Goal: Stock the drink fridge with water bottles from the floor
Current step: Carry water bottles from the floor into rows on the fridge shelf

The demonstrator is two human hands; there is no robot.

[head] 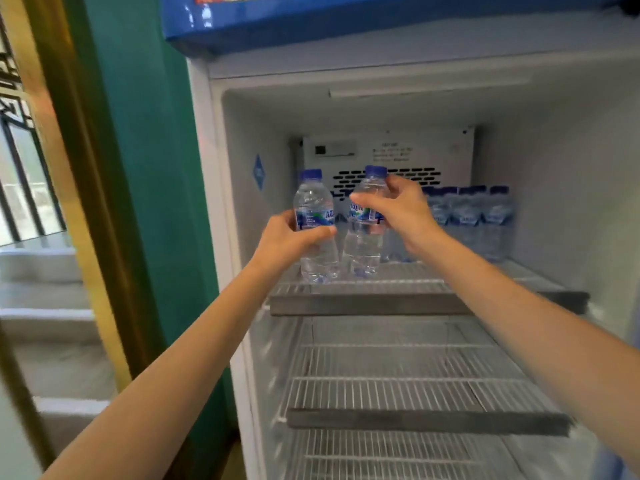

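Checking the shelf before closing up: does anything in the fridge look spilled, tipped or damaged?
Nothing stands out. The bottle in the right hand leans slightly, but it is gripped; the bottle in the left hand and the back row stand upright.

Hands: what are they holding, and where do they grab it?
The left hand grips the left bottle round its label; the right hand grips the right bottle just above its label.

Your left hand (291,237) grips the first bottle (313,202), clear with a blue cap and a blue label, upright at the front left of the top shelf (363,304) in the open fridge (242,133). Your right hand (398,209) holds the second bottle (363,244) just beside it, leaning slightly right. A row of bottles (467,216) stands at the shelf's back right.
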